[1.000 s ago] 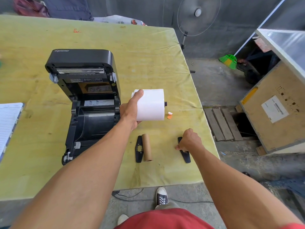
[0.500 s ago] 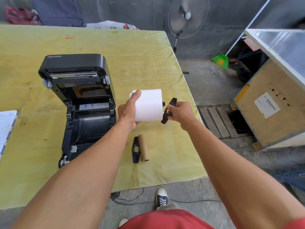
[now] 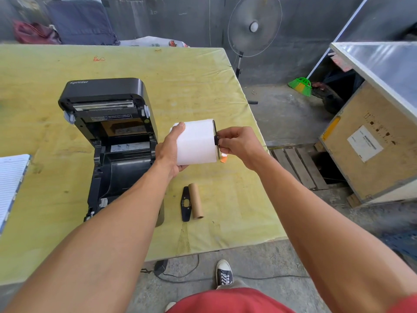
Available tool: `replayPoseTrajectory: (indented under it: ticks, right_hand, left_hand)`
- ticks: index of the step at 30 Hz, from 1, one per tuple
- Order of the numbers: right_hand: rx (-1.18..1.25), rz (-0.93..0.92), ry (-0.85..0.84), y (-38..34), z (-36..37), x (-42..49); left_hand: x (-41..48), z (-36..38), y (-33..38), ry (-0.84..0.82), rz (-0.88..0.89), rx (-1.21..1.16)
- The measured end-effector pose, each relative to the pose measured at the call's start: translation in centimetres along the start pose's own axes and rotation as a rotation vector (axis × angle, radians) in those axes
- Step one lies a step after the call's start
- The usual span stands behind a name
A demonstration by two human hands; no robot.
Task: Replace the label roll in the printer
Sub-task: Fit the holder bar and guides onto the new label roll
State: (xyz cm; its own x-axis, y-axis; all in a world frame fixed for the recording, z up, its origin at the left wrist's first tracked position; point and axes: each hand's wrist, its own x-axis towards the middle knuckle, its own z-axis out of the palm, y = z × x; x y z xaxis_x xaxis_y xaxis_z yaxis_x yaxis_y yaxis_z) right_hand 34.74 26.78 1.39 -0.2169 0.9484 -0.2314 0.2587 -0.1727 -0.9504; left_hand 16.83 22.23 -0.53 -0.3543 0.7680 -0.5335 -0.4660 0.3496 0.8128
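A black label printer (image 3: 108, 141) stands on the yellow table (image 3: 191, 82) with its lid up and its roll bay bare. My left hand (image 3: 170, 152) grips a white label roll (image 3: 196, 143) from its left end, held above the table to the printer's right. My right hand (image 3: 239, 143) pinches a black side guide (image 3: 217, 140) flat against the roll's right end, on the black spindle tip. An empty brown cardboard core (image 3: 195, 201) lies on the table below the roll, with a second black side guide (image 3: 186, 203) touching its left side.
A lined notebook (image 3: 10, 184) lies at the table's left edge. A small orange scrap (image 3: 223, 159) sits under my right hand. The table's right edge drops to the floor, where a fan (image 3: 253, 28), a wooden crate (image 3: 370, 143) and a power cable (image 3: 180, 274) are.
My right hand picked the black side guide up from the table, carried it to the roll's right end and now presses it flat there. The left hand kept holding the roll.
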Motion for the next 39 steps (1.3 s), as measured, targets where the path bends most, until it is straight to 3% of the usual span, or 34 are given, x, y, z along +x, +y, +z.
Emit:
replayPoseTrajectory:
  ticks: [10, 15, 18, 22, 26, 34, 39]
  right_hand:
    - [0.021, 0.037, 0.072, 1.1, 0.4, -0.7]
    - [0.294, 0.309, -0.014, 0.2, 1.8, -1.8]
    - [0.397, 0.372, -0.039, 0.1, 2.6, -1.7]
    - [0.409, 0.406, 0.1, 0.2, 3.0, -1.5]
    - [0.482, 0.418, 0.135, 0.4, 3.0, -1.6]
    - [0.41, 0.402, 0.109, -0.1, 3.0, -1.2]
    - [0.391, 0.392, 0.12, 0.1, 3.0, -0.4]
  left_hand:
    - [0.4, 0.4, -0.4, 0.01, 0.033, 0.017]
    - [-0.2, 1.6, -0.8, 0.036, 0.082, 0.041]
    - [-0.4, 2.1, -1.2, 0.057, 0.166, 0.119]
    - [-0.9, 2.7, -1.8, 0.06, 0.228, 0.152]
    - [-1.5, 3.1, -1.7, 0.071, 0.223, 0.137]
    - [-1.4, 2.9, -2.1, 0.082, 0.173, 0.076]
    - [-1.1, 2.2, -1.7, -0.013, 0.086, -0.07]
